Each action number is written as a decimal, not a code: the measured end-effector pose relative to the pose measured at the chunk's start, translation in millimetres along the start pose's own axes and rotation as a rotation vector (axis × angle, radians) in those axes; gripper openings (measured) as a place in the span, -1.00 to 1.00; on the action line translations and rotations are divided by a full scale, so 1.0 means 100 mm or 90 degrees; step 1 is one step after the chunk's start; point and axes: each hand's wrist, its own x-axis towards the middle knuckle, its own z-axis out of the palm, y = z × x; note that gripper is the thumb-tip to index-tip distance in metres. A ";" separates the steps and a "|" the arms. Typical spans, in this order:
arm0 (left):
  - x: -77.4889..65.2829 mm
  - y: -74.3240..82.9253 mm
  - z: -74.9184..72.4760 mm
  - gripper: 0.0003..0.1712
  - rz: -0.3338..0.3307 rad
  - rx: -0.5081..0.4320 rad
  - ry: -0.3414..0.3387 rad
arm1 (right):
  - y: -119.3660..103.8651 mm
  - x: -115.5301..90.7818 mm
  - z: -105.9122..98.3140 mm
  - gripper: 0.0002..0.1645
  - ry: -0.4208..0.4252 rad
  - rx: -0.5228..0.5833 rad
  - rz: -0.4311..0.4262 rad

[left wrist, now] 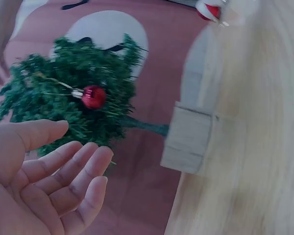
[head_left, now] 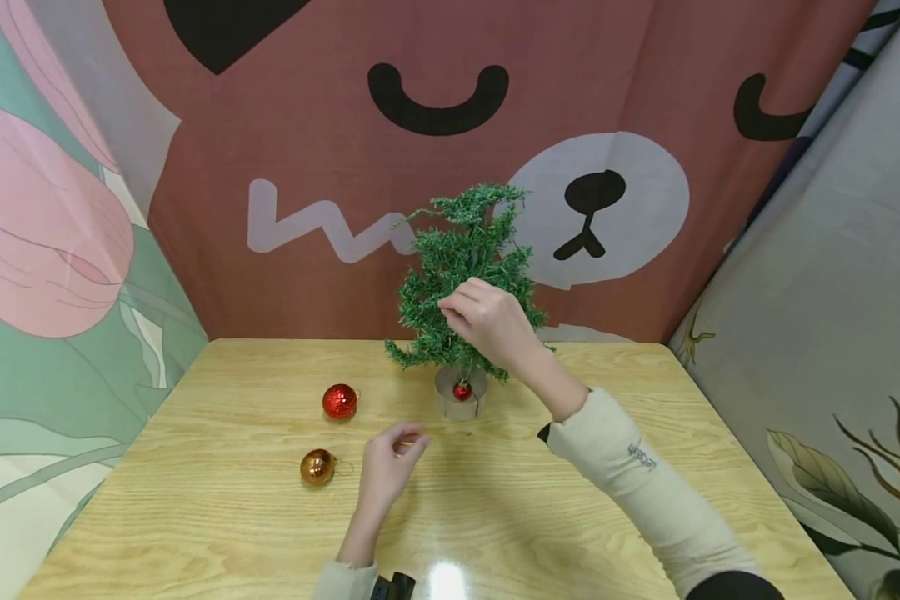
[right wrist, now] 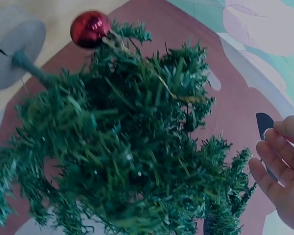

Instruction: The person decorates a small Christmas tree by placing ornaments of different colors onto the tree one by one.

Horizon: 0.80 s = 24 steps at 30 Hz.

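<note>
A small green artificial Christmas tree (head_left: 457,258) stands on a round pale wooden base (head_left: 450,404). From its branches a small shiny red ball ornament (left wrist: 94,97) hangs on a gold string (right wrist: 159,78); in the head view the ornament (head_left: 462,391) overlaps the base. My right hand (head_left: 491,321) is in front of the branches, and the right wrist view shows its fingers (right wrist: 272,166) loosely bent beside the tree, holding nothing. Lower and to the left, my left hand (head_left: 390,467) hovers over the table, its fingers (left wrist: 90,169) relaxed and the palm bare.
On the wooden table (head_left: 232,533), left of the tree, lie a larger red ball ornament (head_left: 340,402) and a gold ball ornament (head_left: 318,467) with a thin loop. Behind the table hangs a brown cloth (head_left: 307,133) with cartoon shapes. Printed curtains (head_left: 810,350) close off both sides.
</note>
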 end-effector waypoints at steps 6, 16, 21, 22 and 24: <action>-0.06 0.03 -0.09 -0.77 -0.005 -0.041 -0.006 | 0.12 0.08 -0.06 -0.92 -0.021 0.021 0.044; -0.15 0.02 -0.19 -0.80 -0.015 -0.035 0.005 | 0.36 0.17 -0.07 -0.89 -0.061 0.092 0.139; -0.18 0.04 -0.24 -0.78 -0.010 -0.036 0.008 | 0.41 0.16 -0.05 -0.87 -0.093 0.110 0.194; -0.18 0.04 -0.25 -0.77 -0.007 -0.036 0.010 | 0.42 0.16 -0.05 -0.87 -0.098 0.113 0.206; -0.19 0.04 -0.26 -0.77 -0.005 -0.037 0.014 | 0.44 0.16 -0.03 -0.86 -0.110 0.117 0.225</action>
